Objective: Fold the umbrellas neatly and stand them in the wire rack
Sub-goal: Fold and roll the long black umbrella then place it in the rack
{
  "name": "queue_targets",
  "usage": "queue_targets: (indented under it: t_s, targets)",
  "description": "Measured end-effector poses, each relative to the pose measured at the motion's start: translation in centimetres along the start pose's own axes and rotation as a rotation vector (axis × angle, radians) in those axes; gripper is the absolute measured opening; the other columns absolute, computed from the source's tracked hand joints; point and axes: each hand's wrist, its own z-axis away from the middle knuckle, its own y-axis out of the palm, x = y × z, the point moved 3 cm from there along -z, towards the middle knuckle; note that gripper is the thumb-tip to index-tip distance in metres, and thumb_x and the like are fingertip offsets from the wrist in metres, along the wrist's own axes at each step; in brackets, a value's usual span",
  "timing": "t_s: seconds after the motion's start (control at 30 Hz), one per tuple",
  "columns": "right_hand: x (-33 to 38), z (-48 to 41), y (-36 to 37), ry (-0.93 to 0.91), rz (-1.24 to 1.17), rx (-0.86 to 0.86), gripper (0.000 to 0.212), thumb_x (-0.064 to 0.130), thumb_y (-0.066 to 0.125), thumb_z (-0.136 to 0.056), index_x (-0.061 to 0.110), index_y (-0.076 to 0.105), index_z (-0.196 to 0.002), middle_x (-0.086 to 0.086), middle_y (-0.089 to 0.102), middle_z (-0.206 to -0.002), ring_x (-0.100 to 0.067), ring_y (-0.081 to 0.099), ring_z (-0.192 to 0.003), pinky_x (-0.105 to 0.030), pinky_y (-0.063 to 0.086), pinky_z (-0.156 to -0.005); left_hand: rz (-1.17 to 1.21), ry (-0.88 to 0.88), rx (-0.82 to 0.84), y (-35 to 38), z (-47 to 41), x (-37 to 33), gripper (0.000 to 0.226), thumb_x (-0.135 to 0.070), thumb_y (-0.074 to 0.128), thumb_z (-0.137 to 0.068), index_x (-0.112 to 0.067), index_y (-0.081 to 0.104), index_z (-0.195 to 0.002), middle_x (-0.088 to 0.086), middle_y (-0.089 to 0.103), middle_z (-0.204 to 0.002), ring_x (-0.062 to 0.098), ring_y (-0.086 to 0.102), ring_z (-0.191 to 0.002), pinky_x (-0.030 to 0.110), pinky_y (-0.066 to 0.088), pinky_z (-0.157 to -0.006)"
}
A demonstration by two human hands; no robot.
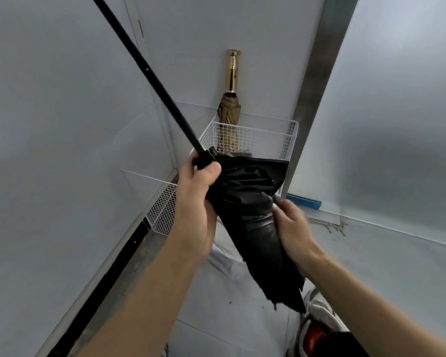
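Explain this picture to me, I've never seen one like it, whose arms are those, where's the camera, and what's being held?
There is no machine here: a person wears a wide-angle camera on the head, looking down at their own arms. The left hand grips the black umbrella where its long shaft meets the fabric; the right hand pinches the loose fabric, apparently gathering it. Behind, a tan umbrella with a gold handle stands in the white wire rack. A shoe shows at bottom right.

The pale floor (pixel 397 266) carries a wire rack (pixel 268 137) in the corner and a wire basket (pixel 160 202) beside it.
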Motion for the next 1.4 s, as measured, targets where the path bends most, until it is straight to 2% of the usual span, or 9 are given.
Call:
queue_targets:
  t_s: [0.17, 0.4, 0.67, 0.77, 1.0, 1.1, 1.2, 1.27, 1.4]
  targets:
    - [0.8, -0.5, -1.7, -0.184, 0.184, -0.224, 0.020, 0.029, 0.044, -0.104, 0.013, 0.054, -0.096, -0.001, 0.064, -0.086, -0.022, 0.061, -0.086, -0.040, 0.047, -0.077, -0.351, 0.035, 0.161, -1.2, 1.4, 1.1, 0.077, -0.005, 0.078, -0.067, -0.021, 0.047, -0.135, 0.005, 0.067, -0.119, 0.022, 0.064, -0.115, 0.035, 0.053, -0.094]
    - [0.8, 0.8, -0.4, -0.280, 0.225, -0.286, 0.016, 0.029, 0.043, -0.104, 0.015, 0.046, -0.097, 0.011, 0.057, -0.080, -0.006, 0.054, -0.074, -0.036, 0.040, -0.068, -0.196, 0.029, -0.289, -1.2, 0.6, 1.8, 0.077, 0.009, 0.085, -0.050, -0.006, 0.057, -0.120, 0.013, 0.071, -0.114, 0.028, 0.069, -0.106, 0.046, 0.054, -0.095]
    - [-0.5, 0.7, -0.4, -0.138, -0.050, -0.183, 0.021, 0.031, 0.056, -0.097, 0.021, 0.055, -0.079, 0.011, 0.058, -0.078, -0.016, 0.056, -0.076, -0.028, 0.045, -0.072, -0.221, 0.090, -0.603, -2.1, 0.0, 2.3, 0.043, 0.011, 0.080, -0.069, -0.007, 0.063, -0.104, 0.008, 0.073, -0.098, 0.020, 0.073, -0.089, 0.040, 0.060, -0.084]
    - [0.3, 1.5, -0.8, -0.238, -0.014, -0.229, 0.018, 0.042, 0.061, -0.090, 0.028, 0.060, -0.079, 0.014, 0.056, -0.105, -0.027, 0.061, -0.095, -0.040, 0.052, -0.081, -0.254, 0.092, -0.665, -2.9, -0.6, 2.2, 0.033, 0.003, 0.082, -0.072, -0.013, 0.064, -0.093, 0.006, 0.073, -0.092, 0.019, 0.074, -0.083, 0.039, 0.061, -0.081]
    - [1.6, 4.1, 0.0, -0.533, 0.140, -0.301, 0.013, 0.016, 0.066, -0.092, 0.012, 0.058, -0.082, 0.005, 0.049, -0.104, -0.003, 0.047, -0.095, -0.007, 0.040, -0.077, -0.335, 0.136, -0.703, -4.0, -1.3, 1.9, 0.026, -0.006, 0.082, -0.075, -0.018, 0.064, -0.089, 0.001, 0.072, -0.087, 0.014, 0.073, -0.080, 0.030, 0.059, -0.076]
    - [1.7, 3.3, -0.6, -0.491, 0.257, -0.341, 0.015, 0.027, 0.068, -0.089, 0.015, 0.062, -0.083, 0.010, 0.045, -0.102, -0.009, 0.044, -0.100, -0.012, 0.038, -0.080, -0.311, 0.143, -0.719, -4.5, -1.5, 1.6, 0.025, -0.005, 0.082, -0.075, -0.017, 0.064, -0.086, 0.000, 0.071, -0.084, 0.016, 0.072, -0.078, 0.033, 0.060, -0.076]
    - [1.7, 2.1, -1.1, -0.358, 0.299, -0.314, 0.019, 0.036, 0.069, -0.088, 0.022, 0.066, -0.077, 0.015, 0.047, -0.079, -0.011, 0.047, -0.081, -0.026, 0.040, -0.069, -0.232, 0.120, -0.714, -4.7, -1.6, 1.4, 0.024, -0.001, 0.081, -0.075, -0.015, 0.064, -0.085, 0.003, 0.072, -0.084, 0.018, 0.073, -0.080, 0.037, 0.061, -0.079]
    - [1.2, 1.3, -0.9, -0.204, 0.064, -0.200, 0.029, 0.029, 0.070, -0.090, 0.017, 0.061, -0.065, 0.009, 0.045, -0.059, -0.013, 0.043, -0.059, -0.033, 0.037, -0.061, -0.202, 0.093, -0.698, -4.6, -1.6, 1.5, 0.023, 0.000, 0.081, -0.075, -0.013, 0.066, -0.088, 0.006, 0.073, -0.089, 0.021, 0.074, -0.084, 0.040, 0.060, -0.083]
    - [0.2, 0.9, 0.0, 0.008, -0.252, -0.072, 0.027, 0.022, 0.067, -0.093, 0.010, 0.060, -0.070, -0.003, 0.050, -0.061, -0.016, 0.044, -0.056, -0.034, 0.040, -0.060, -0.208, 0.029, -0.662, -3.9, -1.2, 2.1, 0.022, 0.002, 0.079, -0.075, -0.009, 0.067, -0.091, 0.010, 0.074, -0.093, 0.025, 0.074, -0.087, 0.044, 0.059, -0.086]
